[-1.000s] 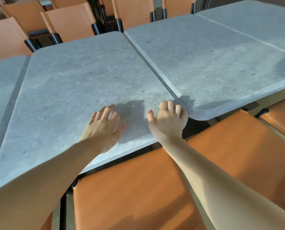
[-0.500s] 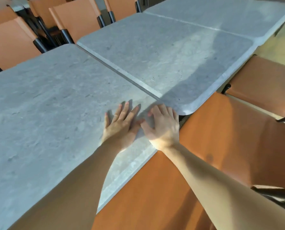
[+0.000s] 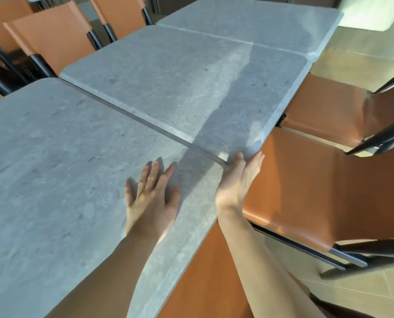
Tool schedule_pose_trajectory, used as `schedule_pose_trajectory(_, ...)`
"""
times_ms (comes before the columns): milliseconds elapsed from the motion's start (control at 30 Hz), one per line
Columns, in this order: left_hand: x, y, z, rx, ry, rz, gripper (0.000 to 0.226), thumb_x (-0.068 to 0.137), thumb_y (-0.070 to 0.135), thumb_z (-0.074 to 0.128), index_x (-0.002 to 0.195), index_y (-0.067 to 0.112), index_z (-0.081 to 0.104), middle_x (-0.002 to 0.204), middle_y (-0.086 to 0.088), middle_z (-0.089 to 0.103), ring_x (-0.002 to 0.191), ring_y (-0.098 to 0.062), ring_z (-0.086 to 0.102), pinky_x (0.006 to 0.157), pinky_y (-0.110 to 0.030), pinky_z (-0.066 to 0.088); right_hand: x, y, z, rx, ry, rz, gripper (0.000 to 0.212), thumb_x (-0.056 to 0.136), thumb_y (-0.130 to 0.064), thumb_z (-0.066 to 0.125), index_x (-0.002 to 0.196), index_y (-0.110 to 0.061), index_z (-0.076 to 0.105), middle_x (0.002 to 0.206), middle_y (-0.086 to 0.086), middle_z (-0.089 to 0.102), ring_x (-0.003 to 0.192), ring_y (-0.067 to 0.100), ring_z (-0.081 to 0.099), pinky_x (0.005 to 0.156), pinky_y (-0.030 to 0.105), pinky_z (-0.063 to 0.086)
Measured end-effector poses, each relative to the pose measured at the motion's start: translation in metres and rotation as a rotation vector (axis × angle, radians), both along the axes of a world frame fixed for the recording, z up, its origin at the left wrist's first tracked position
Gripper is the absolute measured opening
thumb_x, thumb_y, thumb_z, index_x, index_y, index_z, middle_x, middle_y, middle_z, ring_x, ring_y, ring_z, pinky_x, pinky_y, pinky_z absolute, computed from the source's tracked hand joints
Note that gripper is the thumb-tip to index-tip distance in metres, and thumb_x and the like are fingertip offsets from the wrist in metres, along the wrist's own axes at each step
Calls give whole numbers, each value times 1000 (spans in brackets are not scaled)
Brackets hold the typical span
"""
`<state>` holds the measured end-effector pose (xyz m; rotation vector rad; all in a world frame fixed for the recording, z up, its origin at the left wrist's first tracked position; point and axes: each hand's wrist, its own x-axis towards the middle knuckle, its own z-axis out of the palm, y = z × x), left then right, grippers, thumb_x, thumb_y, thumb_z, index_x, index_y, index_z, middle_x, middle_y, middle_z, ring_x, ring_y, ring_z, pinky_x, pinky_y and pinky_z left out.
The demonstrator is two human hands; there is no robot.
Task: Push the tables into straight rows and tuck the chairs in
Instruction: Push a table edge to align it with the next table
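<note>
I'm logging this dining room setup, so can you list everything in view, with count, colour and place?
tables: three, grey stone-look tops, in a row from lower left to top centre, edge to edge.
chairs, far side: at least three, orange with black frames, top left behind the tables.
chairs, near side: at least two, orange seats, along the tables' right edge.
floor: pale tiles, right side.
left hand: one, flat on the nearest table, fingers spread.
right hand: one, at the near corner of the middle table, fingers against its edge.
</note>
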<state>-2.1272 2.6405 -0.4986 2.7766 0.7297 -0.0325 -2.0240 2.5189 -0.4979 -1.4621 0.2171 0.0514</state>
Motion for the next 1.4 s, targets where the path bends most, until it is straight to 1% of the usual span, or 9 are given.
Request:
schedule_pose_trajectory(67,0,1,0,-3,-9,1,58,102,52,14,160,48,4,168,17,-13,151,-2,-25,124,-48,-16,5,0,-8,-5,4,36,65,106,-40,30,161,-24,-1,168,-14,-6,152,0,-6,122,24,-6)
schedule_pose_trajectory(167,0,0,0,-11,-17,1,59,103,52,16,160,47,4,168,17,-14,151,-1,-26,124,-48,-17,8,-4,-18,69,35,74,84,89,-61,34,161,-32,3,167,-18,3,152,-1,3,127,38,4)
schedule_pose_trajectory(400,1,0,0,-23,-19,9,59,103,51,18,160,46,5,168,17,-15,151,0,-25,124,-48,-17,15,-15,-42,198,108,109,87,79,-73,41,157,-46,12,164,-26,12,151,-3,10,126,43,12)
schedule_pose_trajectory(600,2,0,1,-10,-6,21,59,104,49,21,160,46,5,168,16,-14,152,-1,-23,124,-48,-17,11,-5,-40,180,67,113,81,89,-62,34,159,-38,4,165,-25,0,150,-6,1,127,40,5)
schedule_pose_trajectory(700,3,0,0,-10,-5,26,59,103,50,20,160,46,5,168,16,-14,152,-1,-23,124,-48,-16,12,-4,-42,195,64,105,87,84,-66,36,159,-37,4,165,-26,0,150,-7,2,127,39,6)
schedule_pose_trajectory(900,1,1,-3,2,-22,25,74,88,61,-1,160,47,4,169,16,-12,152,-1,-22,124,-48,-16,12,-4,-46,202,58,103,78,90,-58,33,159,-37,3,165,-25,-1,150,-7,2,127,39,5)
schedule_pose_trajectory(1100,1,1,-2,4,-27,24,75,86,63,-2,159,48,4,168,17,-14,152,0,-23,124,-47,-17,14,-4,-47,137,43,84,70,97,-50,30,161,-33,5,165,-23,2,150,-6,2,127,38,4)
schedule_pose_trajectory(1267,1,-1,2,-4,-12,28,60,102,53,18,160,46,6,168,18,-14,151,1,-24,124,-46,-17,13,-5,-48,101,25,87,60,106,-37,29,161,-31,4,166,-22,1,151,-5,0,127,37,3)
schedule_pose_trajectory(1400,0,-1,1,2,-14,19,61,101,54,17,160,46,6,167,18,-15,151,1,-24,124,-46,-17,13,-5,-49,94,16,89,63,104,-39,31,161,-31,4,166,-21,2,151,-4,1,127,38,3)
